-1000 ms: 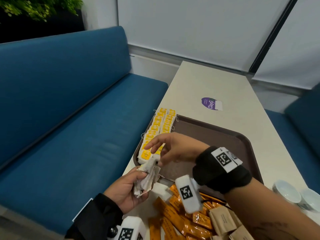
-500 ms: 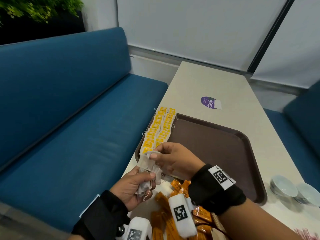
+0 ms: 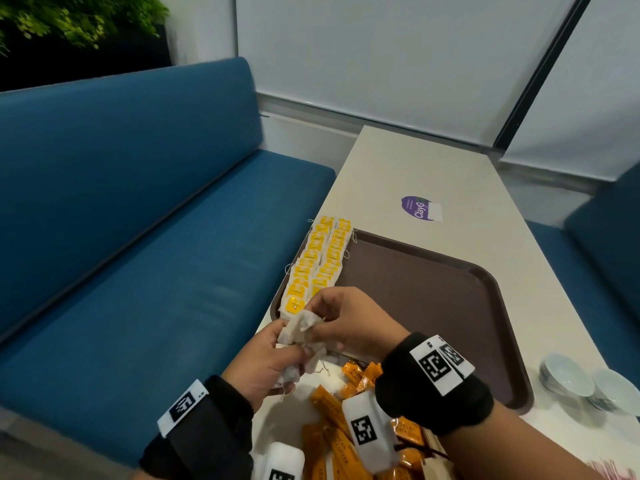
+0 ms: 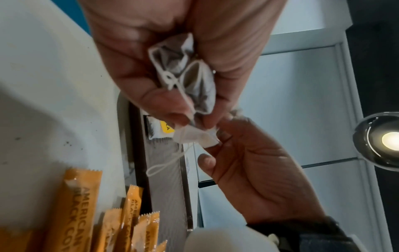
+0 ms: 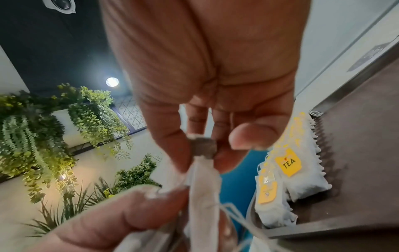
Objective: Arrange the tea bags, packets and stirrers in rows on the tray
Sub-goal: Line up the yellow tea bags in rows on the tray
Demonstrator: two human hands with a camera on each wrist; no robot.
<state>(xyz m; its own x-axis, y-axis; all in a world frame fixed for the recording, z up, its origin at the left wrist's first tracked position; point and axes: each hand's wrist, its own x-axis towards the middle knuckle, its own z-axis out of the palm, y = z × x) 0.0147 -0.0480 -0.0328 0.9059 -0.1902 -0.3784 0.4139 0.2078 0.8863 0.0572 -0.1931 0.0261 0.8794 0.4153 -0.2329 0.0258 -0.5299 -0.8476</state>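
My left hand [image 3: 273, 358] grips a crumpled bunch of white tea bags [image 3: 299, 336] just in front of the brown tray's [image 3: 450, 306] near left corner. My right hand [image 3: 320, 315] pinches one tea bag [image 4: 194, 136] at the top of that bunch; the pinch [image 5: 204, 148] shows between thumb and fingers in the right wrist view. Two rows of tea bags with yellow tags [image 3: 320, 261] lie along the tray's left edge. Orange coffee packets [image 3: 332, 414] are heaped on the table under my wrists. I see no stirrers clearly.
Stacked white bowls [image 3: 568, 379] stand on the table right of the tray. A purple sticker [image 3: 419, 207] lies beyond the tray. A blue bench [image 3: 138, 271] runs along the table's left edge. Most of the tray's floor is bare.
A second ago my right hand reached over the near end of the tea bag rows. It has drawn back to the bunch in my left hand and pinches a bag there.
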